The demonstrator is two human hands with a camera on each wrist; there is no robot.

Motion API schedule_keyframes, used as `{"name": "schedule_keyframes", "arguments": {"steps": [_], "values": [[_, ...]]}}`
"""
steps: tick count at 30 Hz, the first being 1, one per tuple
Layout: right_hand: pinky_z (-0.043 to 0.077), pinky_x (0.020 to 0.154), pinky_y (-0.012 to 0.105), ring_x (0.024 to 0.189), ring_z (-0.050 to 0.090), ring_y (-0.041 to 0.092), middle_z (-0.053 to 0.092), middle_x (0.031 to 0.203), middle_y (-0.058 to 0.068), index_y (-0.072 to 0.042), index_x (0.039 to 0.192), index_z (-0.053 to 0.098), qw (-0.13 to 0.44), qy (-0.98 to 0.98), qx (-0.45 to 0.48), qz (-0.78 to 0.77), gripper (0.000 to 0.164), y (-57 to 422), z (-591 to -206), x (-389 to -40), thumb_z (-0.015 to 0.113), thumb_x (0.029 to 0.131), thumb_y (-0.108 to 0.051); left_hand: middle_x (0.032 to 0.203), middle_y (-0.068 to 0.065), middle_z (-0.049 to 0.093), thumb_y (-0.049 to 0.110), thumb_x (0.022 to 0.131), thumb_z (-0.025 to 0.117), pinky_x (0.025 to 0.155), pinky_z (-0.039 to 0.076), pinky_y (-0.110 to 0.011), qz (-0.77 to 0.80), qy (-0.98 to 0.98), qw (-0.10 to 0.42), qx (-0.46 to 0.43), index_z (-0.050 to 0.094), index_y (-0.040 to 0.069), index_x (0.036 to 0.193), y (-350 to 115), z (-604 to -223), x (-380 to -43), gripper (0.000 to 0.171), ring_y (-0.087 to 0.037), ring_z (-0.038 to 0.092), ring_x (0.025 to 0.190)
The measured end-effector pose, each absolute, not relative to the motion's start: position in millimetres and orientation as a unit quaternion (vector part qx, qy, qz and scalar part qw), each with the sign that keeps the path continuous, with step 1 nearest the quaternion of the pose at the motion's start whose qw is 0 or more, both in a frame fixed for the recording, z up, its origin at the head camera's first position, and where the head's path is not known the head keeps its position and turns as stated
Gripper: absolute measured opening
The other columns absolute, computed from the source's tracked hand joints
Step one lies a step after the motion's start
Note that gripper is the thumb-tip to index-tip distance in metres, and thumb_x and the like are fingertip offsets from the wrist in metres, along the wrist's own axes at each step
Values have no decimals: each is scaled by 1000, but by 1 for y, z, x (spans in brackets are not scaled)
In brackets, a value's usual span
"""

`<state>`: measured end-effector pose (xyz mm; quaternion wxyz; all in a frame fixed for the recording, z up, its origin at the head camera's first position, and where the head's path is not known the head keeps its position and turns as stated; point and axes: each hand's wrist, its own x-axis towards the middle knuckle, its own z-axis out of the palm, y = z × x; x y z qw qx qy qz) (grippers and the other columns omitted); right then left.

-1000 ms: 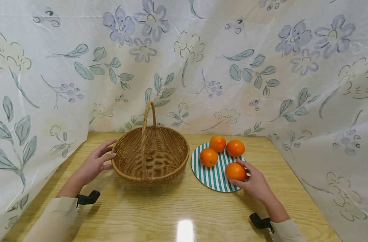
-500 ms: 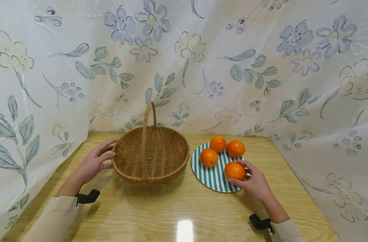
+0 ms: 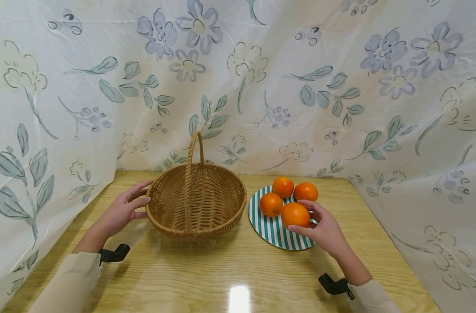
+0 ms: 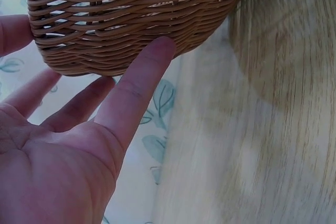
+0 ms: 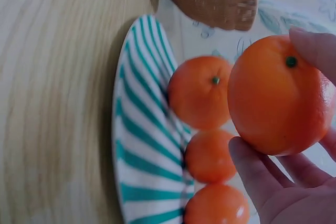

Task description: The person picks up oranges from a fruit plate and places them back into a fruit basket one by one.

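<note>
My right hand (image 3: 326, 228) grips an orange (image 3: 295, 215) between thumb and fingers, held just above the round green-and-white striped board (image 3: 271, 232). In the right wrist view this orange (image 5: 283, 95) appears apart from the board, its green stem end showing. Three more oranges sit together at the board's far side; the nearest of them is the left orange (image 3: 271, 204). With fairly straight fingers, my left hand (image 3: 122, 211) touches the left rim of a wicker basket (image 3: 214, 200) that has a tall handle. The left wrist view shows fingers resting against the basket's weave (image 4: 131, 30).
Basket and board stand side by side on a light wooden table (image 3: 191, 278), a narrow gap between them. A floral cloth (image 3: 238, 87) hangs behind the table and along both sides. Each wrist wears a black camera mount, such as the left mount (image 3: 114, 253).
My right hand has raised the orange off the board and carried it a little to the left, toward the other oranges. The left hand and basket have stayed put.
</note>
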<state>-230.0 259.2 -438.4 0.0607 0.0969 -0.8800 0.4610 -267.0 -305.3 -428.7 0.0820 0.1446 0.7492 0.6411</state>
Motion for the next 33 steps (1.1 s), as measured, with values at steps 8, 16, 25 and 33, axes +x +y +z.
{"name": "schedule_keyframes", "arguments": {"steps": [8,16,25,33], "values": [[61,91,30,121,63,34,59,141,10,-18,141,55,47,-850,116,511,71,241,-419,-233,89,81,-32,161,-33,22,23,110,50,89,62,-34,638,752,81,147,18,10,165,-305,-429,-268,65,-4,61,119],[61,94,32,125,61,34,59,143,10,-19,142,54,32,-834,126,536,73,222,-398,-240,91,79,-30,161,-35,20,21,110,49,89,62,-34,640,748,76,157,18,9,165,-304,-428,-268,64,-4,61,119],[60,96,38,126,62,33,59,142,9,-19,144,54,9,-808,145,571,74,197,-383,-249,90,80,-24,161,-33,22,21,110,49,88,62,-35,631,756,73,155,19,10,165,-304,-429,-266,64,-6,61,120],[61,95,41,125,62,31,59,142,6,-19,147,53,-20,-786,160,597,79,174,-374,-258,91,78,-24,161,-34,23,24,109,51,89,62,-37,625,762,72,152,19,11,165,-305,-430,-264,65,-11,60,122]]}}
